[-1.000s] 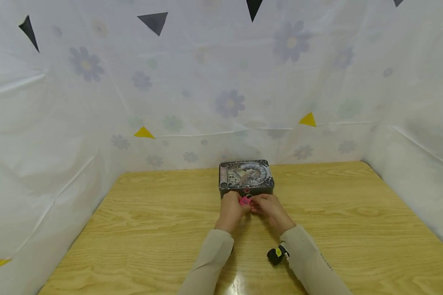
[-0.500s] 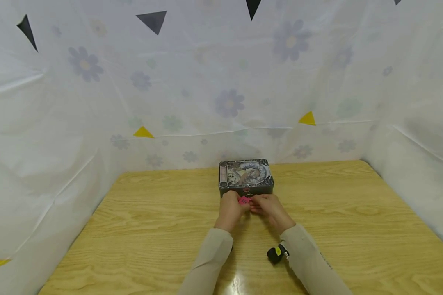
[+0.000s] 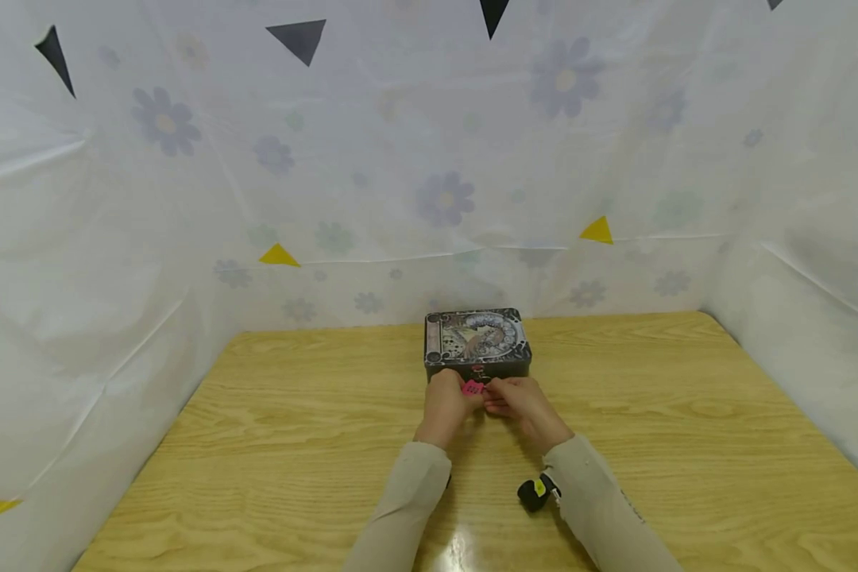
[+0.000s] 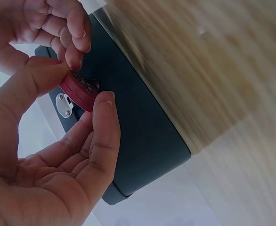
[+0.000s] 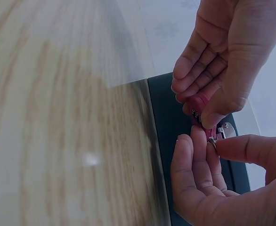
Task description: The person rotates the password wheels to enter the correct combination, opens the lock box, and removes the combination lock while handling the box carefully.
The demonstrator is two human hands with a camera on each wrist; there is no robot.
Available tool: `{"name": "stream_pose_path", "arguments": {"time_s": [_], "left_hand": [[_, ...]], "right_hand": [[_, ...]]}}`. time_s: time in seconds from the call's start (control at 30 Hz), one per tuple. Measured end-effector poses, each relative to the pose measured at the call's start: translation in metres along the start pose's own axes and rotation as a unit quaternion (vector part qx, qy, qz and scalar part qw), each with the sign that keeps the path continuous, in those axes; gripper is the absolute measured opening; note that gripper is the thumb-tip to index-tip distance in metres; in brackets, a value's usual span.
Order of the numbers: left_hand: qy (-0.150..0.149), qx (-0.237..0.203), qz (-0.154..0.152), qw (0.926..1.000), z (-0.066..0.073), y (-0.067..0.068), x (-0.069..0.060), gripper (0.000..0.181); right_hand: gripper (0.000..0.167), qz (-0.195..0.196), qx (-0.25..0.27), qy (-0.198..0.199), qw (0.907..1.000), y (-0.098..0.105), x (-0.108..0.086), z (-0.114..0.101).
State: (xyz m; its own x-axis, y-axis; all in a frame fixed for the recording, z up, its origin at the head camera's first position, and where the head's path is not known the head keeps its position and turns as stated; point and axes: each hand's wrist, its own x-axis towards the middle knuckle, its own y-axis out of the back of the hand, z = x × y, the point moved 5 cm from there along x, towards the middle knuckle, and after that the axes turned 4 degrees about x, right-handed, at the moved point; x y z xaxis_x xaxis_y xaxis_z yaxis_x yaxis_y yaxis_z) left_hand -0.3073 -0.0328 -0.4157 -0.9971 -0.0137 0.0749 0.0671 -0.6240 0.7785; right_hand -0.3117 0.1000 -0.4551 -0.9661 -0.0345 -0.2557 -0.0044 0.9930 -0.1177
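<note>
A pink combination padlock (image 3: pixel 473 388) with number dials is held in front of a dark tin box (image 3: pixel 477 338) with a printed lid. My left hand (image 3: pixel 446 409) pinches the padlock body between thumb and fingers; in the left wrist view the dials (image 4: pixel 82 83) face up between them. Beside it, my right hand (image 3: pixel 529 409) pinches the padlock's metal shackle (image 5: pixel 213 141) with thumb and fingertip, seen in the right wrist view. A silver clasp (image 4: pixel 64 105) sits on the box's front, close to the padlock. Whether the shackle passes through the clasp cannot be made out.
The box stands near the back edge of a wood-grain table (image 3: pixel 293 453). White flowered sheeting (image 3: pixel 372 159) encloses the back and both sides. A black device with a yellow mark (image 3: pixel 533 494) sits at the right sleeve.
Both hands stay almost in place. The padlock has tilted slightly in the left hand's fingers, and the shackle ring seen earlier in the head view now shows less.
</note>
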Motion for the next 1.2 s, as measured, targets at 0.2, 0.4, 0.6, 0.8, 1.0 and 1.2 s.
{"name": "stream_pose_path", "arguments": {"time_s": [0.2,0.4,0.6,0.8,1.0,1.2], "left_hand": [[-0.005,-0.002,0.003,1.0,0.001,0.001,-0.001,0.043],[-0.009,-0.003,0.007,0.9999,0.002,0.003,-0.001,0.048],[-0.014,0.01,-0.008,0.9998,0.004,0.002,-0.003,0.043],[-0.036,0.002,-0.027,0.999,0.007,0.003,-0.004,0.033],[-0.056,-0.018,-0.048,0.9971,0.008,0.002,-0.004,0.028],[-0.073,-0.037,-0.061,0.9947,0.01,0.002,-0.005,0.025]], "right_hand": [[0.027,-0.004,0.001,0.01,0.9999,0.0,-0.002,-0.002],[0.023,-0.01,-0.009,0.014,0.9998,0.0,-0.002,-0.005],[0.023,-0.02,-0.053,0.008,0.9984,0.005,0.0,-0.006],[0.021,-0.04,-0.089,-0.006,0.9952,0.008,-0.002,-0.011],[0.019,-0.073,-0.106,-0.003,0.9917,0.009,-0.006,-0.018],[0.015,-0.095,-0.116,-0.001,0.9887,0.011,-0.007,-0.022]]}}
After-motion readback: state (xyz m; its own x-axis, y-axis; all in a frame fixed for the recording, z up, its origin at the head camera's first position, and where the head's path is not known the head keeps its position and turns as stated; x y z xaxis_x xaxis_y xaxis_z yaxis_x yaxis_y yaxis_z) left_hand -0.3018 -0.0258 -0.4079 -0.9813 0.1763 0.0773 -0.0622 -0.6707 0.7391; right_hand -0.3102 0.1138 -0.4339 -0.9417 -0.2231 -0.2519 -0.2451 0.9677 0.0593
